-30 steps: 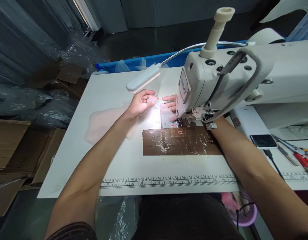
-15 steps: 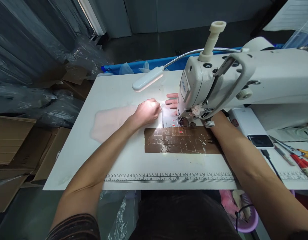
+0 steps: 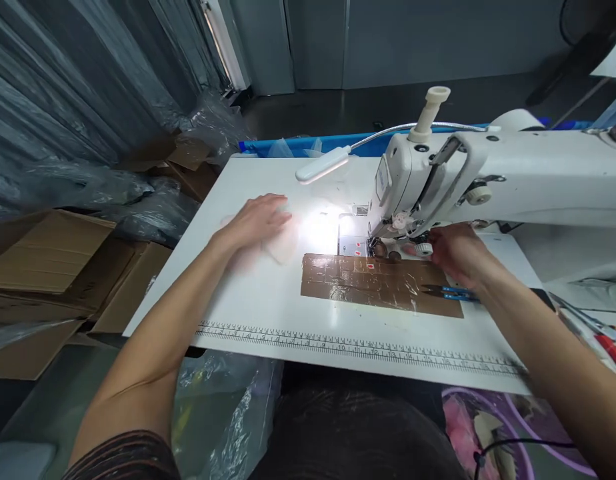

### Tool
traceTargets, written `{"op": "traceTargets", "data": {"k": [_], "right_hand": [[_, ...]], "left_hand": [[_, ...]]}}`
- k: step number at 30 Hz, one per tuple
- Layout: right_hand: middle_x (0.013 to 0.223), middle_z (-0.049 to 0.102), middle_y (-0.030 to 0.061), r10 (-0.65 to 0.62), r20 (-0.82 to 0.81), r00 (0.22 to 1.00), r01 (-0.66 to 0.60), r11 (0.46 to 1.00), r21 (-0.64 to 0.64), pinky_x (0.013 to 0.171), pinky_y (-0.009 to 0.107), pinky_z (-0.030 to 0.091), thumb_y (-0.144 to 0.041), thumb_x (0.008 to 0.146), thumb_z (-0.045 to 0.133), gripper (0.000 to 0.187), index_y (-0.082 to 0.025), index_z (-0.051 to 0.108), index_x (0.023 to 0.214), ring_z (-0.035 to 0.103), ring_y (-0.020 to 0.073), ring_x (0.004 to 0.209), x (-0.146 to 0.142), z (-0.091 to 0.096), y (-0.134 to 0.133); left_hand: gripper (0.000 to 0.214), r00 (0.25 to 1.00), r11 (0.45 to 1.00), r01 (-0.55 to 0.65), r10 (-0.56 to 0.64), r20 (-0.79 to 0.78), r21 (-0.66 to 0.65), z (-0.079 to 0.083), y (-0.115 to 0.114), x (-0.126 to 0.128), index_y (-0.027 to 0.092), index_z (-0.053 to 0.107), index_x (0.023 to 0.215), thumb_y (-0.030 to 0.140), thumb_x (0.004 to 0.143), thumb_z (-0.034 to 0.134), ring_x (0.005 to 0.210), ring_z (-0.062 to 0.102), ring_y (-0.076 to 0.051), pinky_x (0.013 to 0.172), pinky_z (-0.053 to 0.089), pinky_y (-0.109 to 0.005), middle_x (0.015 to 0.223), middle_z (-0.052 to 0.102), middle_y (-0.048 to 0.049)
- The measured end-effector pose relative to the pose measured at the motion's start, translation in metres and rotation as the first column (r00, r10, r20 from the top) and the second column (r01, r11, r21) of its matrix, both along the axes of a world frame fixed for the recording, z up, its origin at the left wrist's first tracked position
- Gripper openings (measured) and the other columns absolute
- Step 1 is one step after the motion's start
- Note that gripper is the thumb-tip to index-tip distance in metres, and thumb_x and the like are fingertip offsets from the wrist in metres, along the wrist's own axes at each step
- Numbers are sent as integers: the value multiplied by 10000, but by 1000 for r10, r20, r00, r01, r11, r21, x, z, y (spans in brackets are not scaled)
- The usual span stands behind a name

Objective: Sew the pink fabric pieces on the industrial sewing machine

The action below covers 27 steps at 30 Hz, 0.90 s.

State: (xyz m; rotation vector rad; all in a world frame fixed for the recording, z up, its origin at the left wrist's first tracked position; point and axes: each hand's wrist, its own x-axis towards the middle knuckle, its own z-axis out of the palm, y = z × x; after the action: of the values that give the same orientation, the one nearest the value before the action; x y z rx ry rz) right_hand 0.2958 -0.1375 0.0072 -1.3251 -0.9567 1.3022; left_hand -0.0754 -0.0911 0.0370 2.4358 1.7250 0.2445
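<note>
My left hand (image 3: 258, 221) lies over a pale pink sheer fabric piece (image 3: 281, 245) on the white table, left of the lamp's bright spot. Its fingers are stretched out, pointing right. To the right of the sewing machine's (image 3: 395, 180) needle area is my right hand (image 3: 458, 250). Its fingers are partly hidden behind the machine's parts, so their grip does not show. Just below that hand, blue-handled thread snips (image 3: 458, 294) lie with their blades over the brown taped strip (image 3: 358, 283). Beside the needle is the metal needle plate (image 3: 353, 245).
A lit lamp (image 3: 323, 165) on a bendy neck hangs over the table. A printed ruler (image 3: 338, 343) runs along the front edge. Cardboard boxes (image 3: 53, 253) stand at left. A purple basket (image 3: 521, 440) sits below the table at right, and red-handled tools (image 3: 611, 350) lie at the right edge.
My left hand has moved left from the needle area and opened out over the fabric. My right hand has drawn back to the right from behind the machine head. The view has shifted.
</note>
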Motion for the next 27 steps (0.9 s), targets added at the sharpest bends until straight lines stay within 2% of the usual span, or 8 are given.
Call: {"op": "traceTargets", "data": {"k": [3,5,8,11,15,19,24,27], "right_hand": [[803,664,31,-63,44,997,66,995,-71,723,257,591,-297,831,629,115,-187,661,835,629,131,719,2,-14,-24],[828,691,40,-78,170,982,90,994,-67,782,270,584,-342,787,662,161,-196,684,853,655,155,771,0,-21,-35],[815,710,63,-72,374,925,92,995,-35,823,340,570,-388,720,653,216,-210,701,833,668,215,820,-4,-23,-43],[875,730,86,-100,436,894,131,991,-40,899,408,539,-390,664,627,227,-232,704,809,668,253,862,-5,-21,-45],[915,736,92,-114,465,878,162,985,-66,961,405,502,-390,640,638,245,-256,714,830,669,267,940,-4,-23,-45],[859,729,83,-127,531,838,170,985,-33,843,364,529,-405,630,630,255,-242,718,806,662,246,864,-2,-29,-44],[875,729,68,-122,433,893,109,993,55,750,314,526,-423,647,647,324,-205,720,876,643,202,796,0,-38,-43],[940,734,73,-110,437,893,80,993,88,695,290,514,-416,692,651,341,-192,726,937,643,187,783,2,-43,-43]], "left_hand": [[478,971,969,-236,234,46,72,-5,-8,-49,139,589,1336,434,973,493,1316,547,-306,1159,388,-409,1447,564,-135],[445,905,899,-425,418,82,109,-13,-12,-73,108,643,1261,417,960,535,1296,562,-324,1154,395,-431,1373,620,-145],[379,838,827,-545,536,103,136,-29,-20,-91,115,719,1140,386,959,526,1230,616,-314,1115,442,-431,1266,689,-152],[316,820,805,-572,559,122,157,-45,-26,-92,170,759,1092,366,934,569,1174,657,-262,1066,485,-352,1188,736,-95],[283,789,765,-614,590,171,193,-55,-30,-89,208,777,1081,346,923,587,1137,676,-247,1031,505,-357,1238,719,-58],[217,792,755,-608,553,259,248,-56,-31,-88,221,792,1021,303,890,641,1117,677,-247,1060,480,-389,1216,721,-48],[120,812,737,-581,495,309,346,-56,-29,-91,216,774,928,259,870,677,1049,665,-263,1021,471,-447,1114,730,-62],[100,854,749,-518,423,305,412,-56,-28,-91,197,717,891,252,898,634,968,652,-237,956,487,-431,1039,720,-55]]}}
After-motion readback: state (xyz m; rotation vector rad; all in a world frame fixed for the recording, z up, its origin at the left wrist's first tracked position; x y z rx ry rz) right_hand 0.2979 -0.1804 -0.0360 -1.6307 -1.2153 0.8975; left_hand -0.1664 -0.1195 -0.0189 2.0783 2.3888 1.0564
